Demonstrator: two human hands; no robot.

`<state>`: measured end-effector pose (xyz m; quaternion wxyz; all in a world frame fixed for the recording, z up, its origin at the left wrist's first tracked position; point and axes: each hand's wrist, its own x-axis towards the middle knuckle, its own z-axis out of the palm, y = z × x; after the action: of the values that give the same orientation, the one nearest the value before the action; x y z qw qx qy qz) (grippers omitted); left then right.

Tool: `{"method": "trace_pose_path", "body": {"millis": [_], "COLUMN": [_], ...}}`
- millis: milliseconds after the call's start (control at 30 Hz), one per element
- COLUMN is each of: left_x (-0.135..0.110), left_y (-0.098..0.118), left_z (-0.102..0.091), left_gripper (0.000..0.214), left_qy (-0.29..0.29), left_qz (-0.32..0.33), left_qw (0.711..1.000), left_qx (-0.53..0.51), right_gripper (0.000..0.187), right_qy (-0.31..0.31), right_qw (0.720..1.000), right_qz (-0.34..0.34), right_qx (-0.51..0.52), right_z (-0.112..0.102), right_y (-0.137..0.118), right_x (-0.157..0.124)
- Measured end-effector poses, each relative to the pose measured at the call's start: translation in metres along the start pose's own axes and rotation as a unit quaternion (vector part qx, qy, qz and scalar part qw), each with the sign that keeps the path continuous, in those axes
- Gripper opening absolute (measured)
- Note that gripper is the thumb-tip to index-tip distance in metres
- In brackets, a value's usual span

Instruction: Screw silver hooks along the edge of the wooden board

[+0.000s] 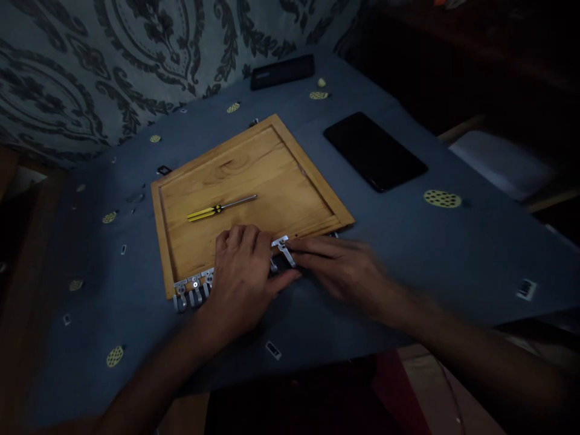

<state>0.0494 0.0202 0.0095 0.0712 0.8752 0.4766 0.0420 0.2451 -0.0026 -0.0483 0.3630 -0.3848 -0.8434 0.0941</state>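
Note:
A framed wooden board [235, 169] lies tilted across the table, with a row of silvery metal hooks [196, 287] along its near edge. My left hand [242, 275] is curled over that edge and covers the middle of the row. Its thumb reaches right, beneath another metal hook [285, 251]. My right hand [344, 269] pinches this hook from the right side with thumb and forefinger. A screwdriver [222, 208] with a yellow and black handle rests on the board, its tip pointing right.
A black smartphone [375, 151] lies right of the board. A dark phone case [283, 72] sits at the back by the patterned curtain [154, 36]. Small dark clips [164, 171] stick out at the board's far edge. Blue printed cloth [408, 254] covers the table.

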Motion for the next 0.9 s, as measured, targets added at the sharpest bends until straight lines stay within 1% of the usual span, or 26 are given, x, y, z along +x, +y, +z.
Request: {"method": "trace_pose_path", "body": {"millis": [100, 267, 533, 733, 900], "left_x": [-0.0005, -0.0002, -0.0001, 0.0006, 0.0013], "left_y": [0.0006, 0.0011, 0.0013, 0.0004, 0.0005], "left_z": [0.0004, 0.0011, 0.0009, 0.0011, 0.0021], "left_gripper": [0.044, 0.044, 0.042, 0.048, 0.043], "left_qy": [0.000, 0.001, -0.002, -0.005, -0.007], "left_qz": [-0.001, -0.002, -0.003, -0.006, -0.015], "left_qw": [1.000, 1.000, 1.000, 1.000, 0.999], "left_qx": [-0.007, -0.004, -0.006, -0.030, -0.041], "right_gripper": [0.032, 0.035, 0.030, 0.027, 0.026], "right_qy": [-0.001, -0.003, 0.003, 0.014, 0.008], "right_qw": [1.000, 1.000, 1.000, 1.000, 1.000], "right_qz": [0.004, 0.004, -0.002, -0.010, -0.004], "right_qx": [-0.005, 0.002, 0.003, 0.011, 0.005], "right_z": [0.0002, 0.0000, -0.0004, 0.0006, 0.0007], "right_y": [-0.0001, -0.0009, -0.0014, -0.0008, -0.0004], "right_x": [-0.0002, 0.0003, 0.0015, 0.0011, 0.0008]}}
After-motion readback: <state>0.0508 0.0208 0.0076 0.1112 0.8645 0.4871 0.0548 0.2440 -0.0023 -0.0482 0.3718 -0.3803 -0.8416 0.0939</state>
